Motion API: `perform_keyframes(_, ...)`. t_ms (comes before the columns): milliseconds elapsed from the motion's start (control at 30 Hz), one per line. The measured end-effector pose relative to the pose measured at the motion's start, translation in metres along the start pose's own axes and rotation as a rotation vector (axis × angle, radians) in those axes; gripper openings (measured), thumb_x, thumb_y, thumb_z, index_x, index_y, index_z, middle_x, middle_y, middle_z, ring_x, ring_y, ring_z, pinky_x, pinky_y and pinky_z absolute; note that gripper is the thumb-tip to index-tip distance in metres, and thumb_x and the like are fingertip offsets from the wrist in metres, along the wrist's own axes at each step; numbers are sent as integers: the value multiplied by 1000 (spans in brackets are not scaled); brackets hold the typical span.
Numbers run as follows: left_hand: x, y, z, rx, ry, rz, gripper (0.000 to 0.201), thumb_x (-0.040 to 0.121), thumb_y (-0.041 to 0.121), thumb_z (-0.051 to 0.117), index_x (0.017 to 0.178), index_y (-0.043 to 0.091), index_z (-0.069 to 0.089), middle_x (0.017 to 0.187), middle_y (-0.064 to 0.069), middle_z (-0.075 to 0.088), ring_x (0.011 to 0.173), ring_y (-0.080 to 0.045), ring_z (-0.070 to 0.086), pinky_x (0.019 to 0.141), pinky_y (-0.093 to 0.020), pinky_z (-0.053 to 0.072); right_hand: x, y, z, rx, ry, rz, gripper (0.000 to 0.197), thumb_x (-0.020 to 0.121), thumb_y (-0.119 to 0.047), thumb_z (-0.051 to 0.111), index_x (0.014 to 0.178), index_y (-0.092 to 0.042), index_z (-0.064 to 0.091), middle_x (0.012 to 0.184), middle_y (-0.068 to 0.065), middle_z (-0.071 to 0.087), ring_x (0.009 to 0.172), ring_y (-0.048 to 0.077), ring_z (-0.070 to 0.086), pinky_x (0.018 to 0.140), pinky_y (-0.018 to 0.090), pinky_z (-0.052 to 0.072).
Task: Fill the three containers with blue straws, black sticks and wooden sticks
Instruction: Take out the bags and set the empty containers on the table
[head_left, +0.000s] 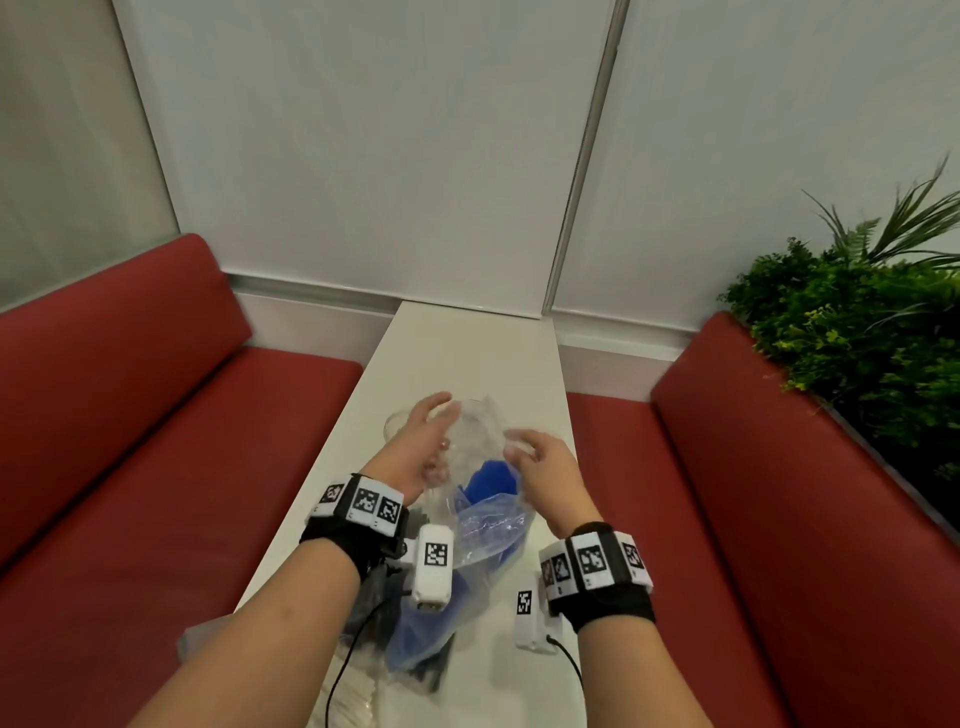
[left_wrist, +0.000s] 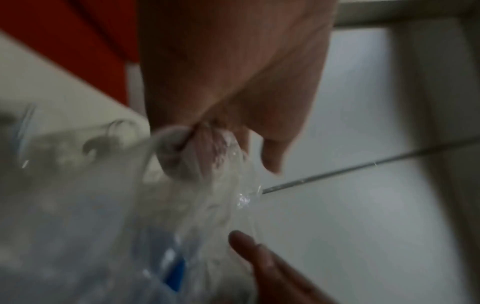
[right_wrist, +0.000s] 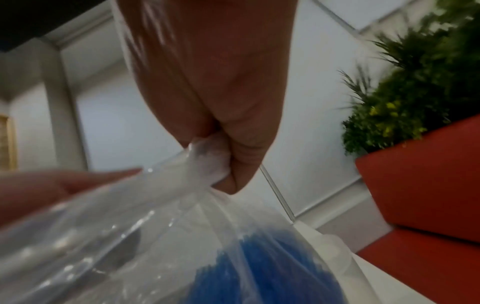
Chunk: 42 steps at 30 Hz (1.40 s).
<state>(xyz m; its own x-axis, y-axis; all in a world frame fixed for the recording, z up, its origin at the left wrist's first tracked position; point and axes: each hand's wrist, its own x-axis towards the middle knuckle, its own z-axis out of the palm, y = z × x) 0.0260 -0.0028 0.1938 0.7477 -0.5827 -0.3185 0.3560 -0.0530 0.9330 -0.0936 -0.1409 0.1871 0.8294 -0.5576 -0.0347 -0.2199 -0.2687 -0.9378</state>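
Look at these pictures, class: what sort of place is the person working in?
Probably a cafe or canteen booth. Two red padded benches face each other across a narrow white table, with a green plant behind the right-hand bench and pale wall panels at the end.

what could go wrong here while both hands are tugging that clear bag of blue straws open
1. The left hand and right hand both pinch the thin clear plastic bag at its top; it may tear suddenly and scatter the blue straws.
2. The clear glass container stands just behind the left hand, so a jerk could knock it over.
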Motion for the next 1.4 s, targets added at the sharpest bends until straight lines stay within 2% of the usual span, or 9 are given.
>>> perform_keyframes(100,-1,-3,3,548,-167,187,67,75,69,71,132,71,36,130,5,42,105,-17,52,76,-30,53,7,-3,4,-35,52,2,26,105,-24,51,92,-17,72,77,-7,66,74,11,61,73,33,52)
perform_keyframes(200,3,-5,7,886,-230,378,62,79,61,71,135,59,45,130,4,29,126,-21,43,109,-34,36,12,-9,10,131,-19,52,34,107,-28,46,80,-15,63,58,-7,56,53,9,54,58,28,47)
perform_keyframes(333,5,5,11,1023,-229,532,26,94,42,60,108,22,71,110,-1,62,98,-17,60,91,-37,48,15,-11,13,317,-125,51,42,108,-29,42,76,-21,67,65,-4,67,58,7,57,56,21,47)
perform_keyframes(467,10,8,10,1024,-112,456,37,98,42,52,68,22,60,66,7,59,59,-3,56,55,-20,36,18,-6,17,369,-144,21,39,106,-39,47,81,-30,74,96,7,75,83,20,69,71,33,54)
perform_keyframes(733,19,2,9,736,29,185,39,101,36,50,69,17,61,64,-1,60,58,-16,56,52,-25,39,22,-7,17,222,-342,28,50,92,-11,68,137,-23,50,116,11,69,99,23,70,83,37,57)
perform_keyframes(967,17,6,4,431,11,32,31,91,36,63,93,6,71,74,-9,64,63,-19,56,64,-29,43,32,0,18,287,-73,235,49,90,14,45,115,-26,57,100,21,69,57,19,62,51,31,50)
perform_keyframes(1167,17,5,-21,589,-223,304,38,96,43,59,129,51,43,110,-5,61,84,-22,64,72,-31,53,40,14,20,449,-2,325,15,102,-7,51,108,-5,65,84,16,74,64,24,71,59,35,57)
perform_keyframes(1300,24,-3,-27,754,-18,512,14,95,38,63,108,43,64,130,8,38,111,-11,54,96,-23,40,35,4,27,578,-95,378,25,103,-11,51,105,1,73,100,22,75,87,35,72,89,50,58)
perform_keyframes(1400,24,-11,-24,806,-42,558,27,95,47,58,111,31,73,131,13,50,112,-7,56,103,-25,41,30,-6,23,728,-169,489,27,100,-12,53,102,8,71,93,23,72,79,36,71,75,45,60)
